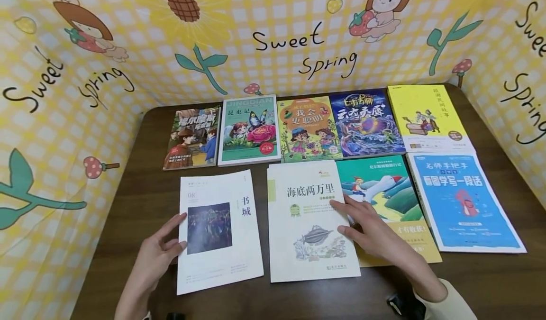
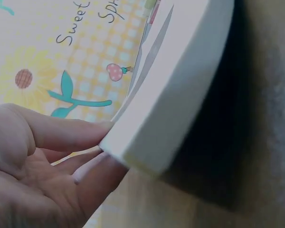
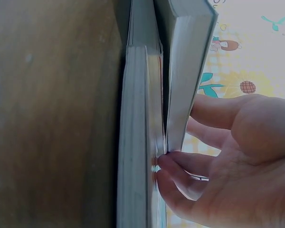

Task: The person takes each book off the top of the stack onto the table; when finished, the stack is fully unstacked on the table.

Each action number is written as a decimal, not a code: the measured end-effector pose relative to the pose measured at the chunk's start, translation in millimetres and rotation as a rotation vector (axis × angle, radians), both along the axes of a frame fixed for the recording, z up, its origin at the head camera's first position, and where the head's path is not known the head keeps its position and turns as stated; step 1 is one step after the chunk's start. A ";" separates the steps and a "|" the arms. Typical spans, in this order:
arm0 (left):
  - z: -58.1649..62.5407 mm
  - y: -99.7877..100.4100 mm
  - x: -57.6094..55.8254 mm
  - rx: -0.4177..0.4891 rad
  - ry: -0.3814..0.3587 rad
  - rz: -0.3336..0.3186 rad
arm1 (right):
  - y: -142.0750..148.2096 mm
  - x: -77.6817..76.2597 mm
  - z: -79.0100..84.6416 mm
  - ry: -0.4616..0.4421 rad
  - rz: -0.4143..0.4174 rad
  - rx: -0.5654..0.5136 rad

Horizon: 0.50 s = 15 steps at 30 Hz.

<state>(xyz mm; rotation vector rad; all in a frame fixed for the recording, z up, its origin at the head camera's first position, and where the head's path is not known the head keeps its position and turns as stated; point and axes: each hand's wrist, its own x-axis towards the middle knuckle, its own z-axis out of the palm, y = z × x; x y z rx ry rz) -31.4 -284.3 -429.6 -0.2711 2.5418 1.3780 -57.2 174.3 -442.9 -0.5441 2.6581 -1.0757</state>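
Note:
My left hand (image 1: 155,253) pinches the left edge of a white book with a dark square picture (image 1: 213,268). In the left wrist view, thumb and fingers take that book's corner (image 2: 133,142), and dark shadow lies beneath it. My right hand (image 1: 375,230) holds the right edge of a white book with a ship drawing (image 1: 294,234), some fingertips on its cover. The right wrist view shows this thick book (image 3: 185,71) tilted up from a book beneath, with lower fingers at its edge. It partly covers a green and yellow book (image 1: 409,234).
Along the back lie a small detective-looking book (image 1: 192,140), a butterfly book (image 1: 247,130), an orange children's book (image 1: 307,130), a purple book (image 1: 368,125) and a yellow book (image 1: 426,116). A blue book (image 1: 473,206) lies right. Patterned cloth (image 1: 277,7) borders the brown table (image 1: 119,244).

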 end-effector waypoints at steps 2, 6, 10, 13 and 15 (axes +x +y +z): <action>0.6 2.7 -2.8 -0.037 0.038 -0.018 | 0.4 0.2 -0.1 -0.007 -0.007 0.000; 1.2 12.2 -7.2 -0.116 0.102 -0.022 | 0.3 1.0 -0.4 -0.018 -0.009 -0.007; 3.2 21.6 -9.3 -0.164 0.097 -0.018 | -0.3 2.0 -0.5 -0.021 -0.006 -0.005; 4.4 27.0 -10.1 -0.183 0.081 -0.037 | -0.3 2.2 -0.3 -0.012 -0.005 -0.002; 4.5 29.8 -10.1 -0.204 0.079 -0.063 | -0.1 2.0 0.1 -0.005 -0.006 -0.002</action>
